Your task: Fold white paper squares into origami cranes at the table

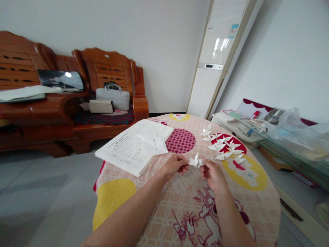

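A small white folded paper crane (195, 161) hangs just above the patterned tablecloth (185, 206), held between both hands. My left hand (177, 165) pinches its left end with thumb and fingers closed. My right hand (212, 171) pinches its right end the same way. Several finished white paper cranes (223, 145) lie in a loose row on the cloth just beyond my right hand. A stack of printed white sheets (133, 145) lies on the table beyond my left hand, with a partly folded sheet (153, 144) on top.
A carved wooden sofa (77, 113) stands at the left, carrying a white handbag (113, 97) and a quilted purse (100, 106). A tall white air conditioner (218, 58) stands in the corner. A glass-topped table (282, 137) with papers and a plastic bag is at the right.
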A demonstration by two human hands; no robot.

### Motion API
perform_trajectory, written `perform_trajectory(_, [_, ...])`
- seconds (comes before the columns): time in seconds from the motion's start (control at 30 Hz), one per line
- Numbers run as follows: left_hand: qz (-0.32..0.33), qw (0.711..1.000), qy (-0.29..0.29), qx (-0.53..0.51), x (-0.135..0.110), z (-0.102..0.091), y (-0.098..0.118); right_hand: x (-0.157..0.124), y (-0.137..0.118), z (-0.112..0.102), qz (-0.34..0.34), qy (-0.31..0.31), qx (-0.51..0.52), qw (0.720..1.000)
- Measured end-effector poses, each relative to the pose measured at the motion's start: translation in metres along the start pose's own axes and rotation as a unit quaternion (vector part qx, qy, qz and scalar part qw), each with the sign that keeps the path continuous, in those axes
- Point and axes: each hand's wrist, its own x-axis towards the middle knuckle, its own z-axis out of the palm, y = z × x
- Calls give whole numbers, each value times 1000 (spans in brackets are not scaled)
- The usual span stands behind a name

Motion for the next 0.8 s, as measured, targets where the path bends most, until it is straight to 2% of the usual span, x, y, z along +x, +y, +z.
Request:
perform_trajectory(0.27, [-7,990,35,-137,0,14,-5,1,6,7,34,-16,116,993])
perform_trajectory(0.47, [-37,994,-21,-101,1,5,-2,-2,7,10,-57,-23,35,998])
perform_trajectory(0.53, [-43,995,-28,-90,2,1,-2,-3,8,10,-63,-39,17,997])
perform_trajectory(0.8, [-25,995,-39,-84,2,0,-3,-8,5,7,45,-135,84,986])
